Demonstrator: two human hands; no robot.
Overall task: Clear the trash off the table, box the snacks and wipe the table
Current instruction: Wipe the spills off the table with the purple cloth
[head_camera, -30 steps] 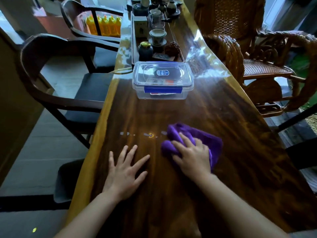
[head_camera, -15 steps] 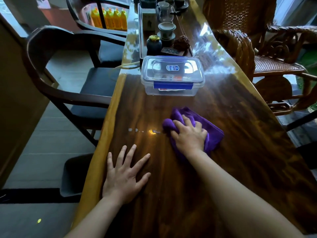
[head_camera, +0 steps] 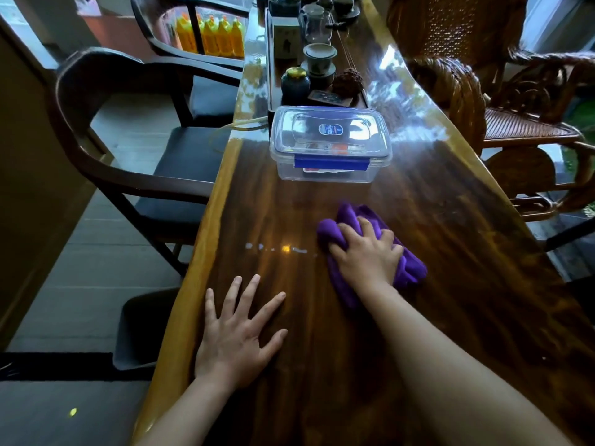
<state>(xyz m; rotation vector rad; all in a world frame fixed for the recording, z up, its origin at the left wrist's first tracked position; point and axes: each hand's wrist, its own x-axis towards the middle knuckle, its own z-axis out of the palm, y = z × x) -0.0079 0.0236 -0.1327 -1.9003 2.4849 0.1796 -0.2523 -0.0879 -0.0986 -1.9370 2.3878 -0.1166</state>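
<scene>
A bunched purple cloth (head_camera: 410, 268) lies on the dark glossy wooden table (head_camera: 467, 239), right of centre. My right hand (head_camera: 367, 255) lies on top of it, fingers curled into the cloth's folds. Flat on the table near its left edge is my left hand (head_camera: 236, 333), fingers spread and holding nothing. Further back stands a clear plastic box (head_camera: 330, 146) with its lid on and a blue clasp at the front; snack packets show through its wall.
Behind the box a tea tray (head_camera: 273, 88) holds a jar, cups and a glass pitcher. Dark wooden chairs (head_camera: 106, 175) stand along the left side, wicker chairs (head_camera: 521, 123) along the right. A dark bin (head_camera: 141, 329) sits on the floor left of the table.
My right hand has slid the purple cloth away from me and then slightly right across the table. The left hand has stayed pressed flat in place.
</scene>
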